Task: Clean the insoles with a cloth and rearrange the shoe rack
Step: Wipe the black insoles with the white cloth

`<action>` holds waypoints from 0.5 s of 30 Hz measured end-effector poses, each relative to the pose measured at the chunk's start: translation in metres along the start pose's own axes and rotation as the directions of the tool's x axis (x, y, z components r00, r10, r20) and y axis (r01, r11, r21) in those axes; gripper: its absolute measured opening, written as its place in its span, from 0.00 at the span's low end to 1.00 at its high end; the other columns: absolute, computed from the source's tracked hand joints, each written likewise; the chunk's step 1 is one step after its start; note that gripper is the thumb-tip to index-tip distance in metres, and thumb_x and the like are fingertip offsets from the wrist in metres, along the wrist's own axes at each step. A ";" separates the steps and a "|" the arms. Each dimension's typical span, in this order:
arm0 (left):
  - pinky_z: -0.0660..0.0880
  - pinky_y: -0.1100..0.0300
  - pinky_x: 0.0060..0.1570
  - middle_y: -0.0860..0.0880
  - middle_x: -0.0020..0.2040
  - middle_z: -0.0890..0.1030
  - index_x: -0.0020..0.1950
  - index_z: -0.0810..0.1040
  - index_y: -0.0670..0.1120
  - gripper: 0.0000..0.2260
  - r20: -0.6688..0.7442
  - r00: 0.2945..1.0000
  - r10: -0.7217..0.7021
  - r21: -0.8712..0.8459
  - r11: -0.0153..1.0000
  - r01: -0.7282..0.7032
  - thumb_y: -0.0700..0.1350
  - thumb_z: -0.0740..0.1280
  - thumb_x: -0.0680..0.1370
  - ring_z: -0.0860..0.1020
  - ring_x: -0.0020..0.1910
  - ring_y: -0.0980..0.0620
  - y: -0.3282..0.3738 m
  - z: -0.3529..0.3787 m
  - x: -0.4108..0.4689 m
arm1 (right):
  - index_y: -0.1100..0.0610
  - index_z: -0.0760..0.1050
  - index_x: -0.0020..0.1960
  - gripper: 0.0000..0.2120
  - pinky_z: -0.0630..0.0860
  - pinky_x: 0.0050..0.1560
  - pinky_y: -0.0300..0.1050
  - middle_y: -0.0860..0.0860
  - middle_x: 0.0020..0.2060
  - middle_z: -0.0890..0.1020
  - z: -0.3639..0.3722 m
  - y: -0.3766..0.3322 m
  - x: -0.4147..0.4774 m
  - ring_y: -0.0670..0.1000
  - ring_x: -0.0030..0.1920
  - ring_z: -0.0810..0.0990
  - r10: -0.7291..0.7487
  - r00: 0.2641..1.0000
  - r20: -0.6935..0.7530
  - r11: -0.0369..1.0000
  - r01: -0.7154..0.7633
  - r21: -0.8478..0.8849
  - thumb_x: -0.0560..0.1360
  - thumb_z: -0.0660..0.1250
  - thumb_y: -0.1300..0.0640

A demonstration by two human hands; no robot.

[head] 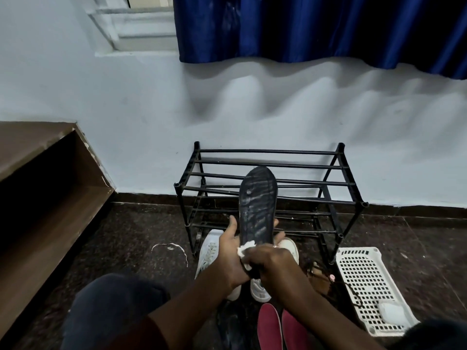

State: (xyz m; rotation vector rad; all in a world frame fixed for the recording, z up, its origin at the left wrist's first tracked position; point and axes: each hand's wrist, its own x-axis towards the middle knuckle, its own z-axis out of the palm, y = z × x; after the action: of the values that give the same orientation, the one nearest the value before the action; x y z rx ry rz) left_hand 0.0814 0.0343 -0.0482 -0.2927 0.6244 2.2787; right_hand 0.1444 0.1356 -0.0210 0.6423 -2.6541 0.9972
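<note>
One dark insole (257, 198) at frame centre, likely light and floppy: left hand (231, 253) grips its lower half, right hand (270, 261) clamps cloth (243, 251) there.

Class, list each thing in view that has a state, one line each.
insole: held upright, streaked
cloth: bunched, pressed on the insole's lower end
left hand: grips insole
right hand: grips cloth
shoe rack: standing upright
white sneakers: lying before the rack
</note>
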 end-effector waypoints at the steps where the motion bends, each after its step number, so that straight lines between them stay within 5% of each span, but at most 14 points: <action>1: 0.76 0.41 0.54 0.39 0.69 0.71 0.69 0.71 0.37 0.34 -0.023 1.000 0.002 -0.004 1.000 -0.002 0.65 0.52 0.78 0.78 0.56 0.36 0.000 -0.003 0.005 | 0.58 0.81 0.38 0.11 0.75 0.38 0.36 0.52 0.34 0.82 0.002 0.006 0.001 0.45 0.36 0.78 -0.015 1.000 0.025 1.000 0.015 -0.010 0.60 0.65 0.69; 3: 0.75 0.44 0.56 0.39 0.67 0.73 0.68 0.72 0.37 0.32 -0.067 0.997 -0.038 0.020 0.999 0.039 0.63 0.53 0.79 0.77 0.59 0.38 -0.001 -0.009 0.015 | 0.59 0.82 0.41 0.11 0.77 0.43 0.45 0.54 0.36 0.83 0.000 0.019 0.011 0.54 0.39 0.81 0.027 0.998 0.060 0.993 -0.020 -0.115 0.62 0.65 0.69; 8: 0.80 0.53 0.46 0.39 0.49 0.82 0.53 0.82 0.38 0.27 -0.038 0.993 -0.114 0.089 0.989 0.117 0.59 0.55 0.78 0.82 0.46 0.42 -0.004 -0.018 0.024 | 0.55 0.83 0.39 0.10 0.77 0.31 0.43 0.51 0.35 0.84 0.000 0.049 0.036 0.51 0.35 0.82 0.131 0.990 -0.051 0.989 -0.134 -0.067 0.62 0.67 0.66; 12: 0.73 0.46 0.60 0.39 0.62 0.77 0.64 0.76 0.39 0.29 -0.053 0.998 -0.035 0.057 0.998 0.038 0.61 0.52 0.79 0.76 0.58 0.39 0.008 -0.021 0.032 | 0.56 0.81 0.35 0.09 0.75 0.28 0.41 0.50 0.32 0.83 0.009 0.039 0.024 0.49 0.33 0.81 -0.010 0.999 0.042 1.000 0.011 -0.029 0.60 0.66 0.66; 15: 0.70 0.41 0.61 0.40 0.67 0.74 0.65 0.76 0.40 0.28 -0.030 0.999 0.039 -0.015 0.999 -0.039 0.60 0.52 0.80 0.78 0.57 0.36 0.013 -0.021 0.033 | 0.57 0.81 0.36 0.11 0.77 0.31 0.41 0.50 0.34 0.84 0.012 0.038 0.017 0.50 0.35 0.82 -0.106 0.991 0.084 0.994 0.106 0.014 0.61 0.61 0.64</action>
State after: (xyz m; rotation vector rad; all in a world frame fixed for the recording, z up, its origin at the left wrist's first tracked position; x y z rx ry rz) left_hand 0.0496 0.0352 -0.0739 -0.3255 0.6330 2.3212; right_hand 0.1102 0.1478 -0.0453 0.8357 -2.6565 0.9736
